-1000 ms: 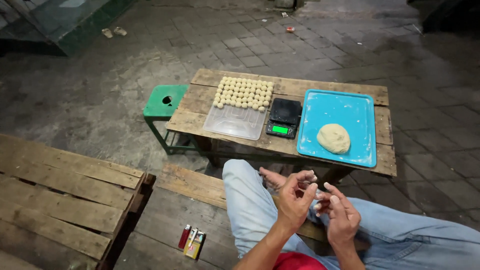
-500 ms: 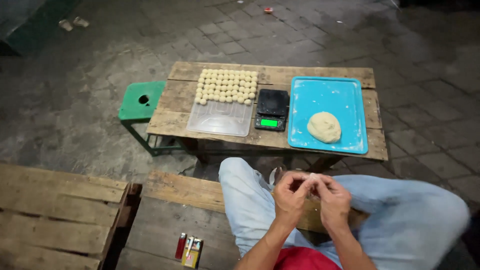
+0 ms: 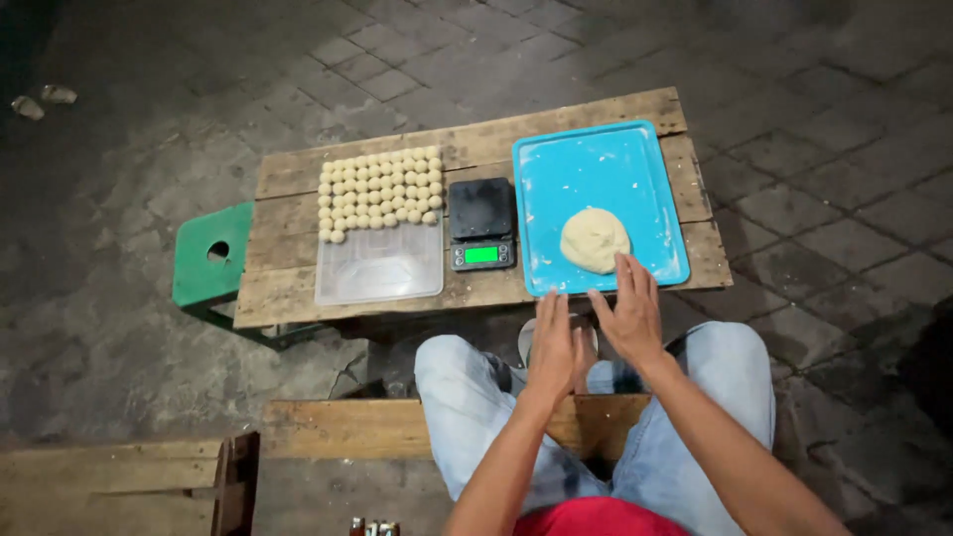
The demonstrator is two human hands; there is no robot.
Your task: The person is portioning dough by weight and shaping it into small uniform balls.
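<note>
Both hands (image 3: 596,333) near dough lump (image 3: 595,239)

table (image 3: 596,114): low, rough wood planks, on paved ground
scale (image 3: 481,223): small black digital, green lit display at near edge; sits btwn clear sheet & blue tray, mid-table
clear sheet (image 3: 379,268): transparent plastic, left part of table, near half bare
dough balls (image 3: 379,191): many small pale ones in tidy rows, on far half of clear sheet
stool (image 3: 210,260): green plastic, round hole in seat, just left of table, partly under its corner
bench (image 3: 342,427): wood plank, near side of table
pallet (image 3: 109,481): wood, bottom left
ground (image 3: 814,69): dark grey paving bricks, damp-looking
litter (image 3: 42,99): two pale scraps, far left, well apart from table
</note>
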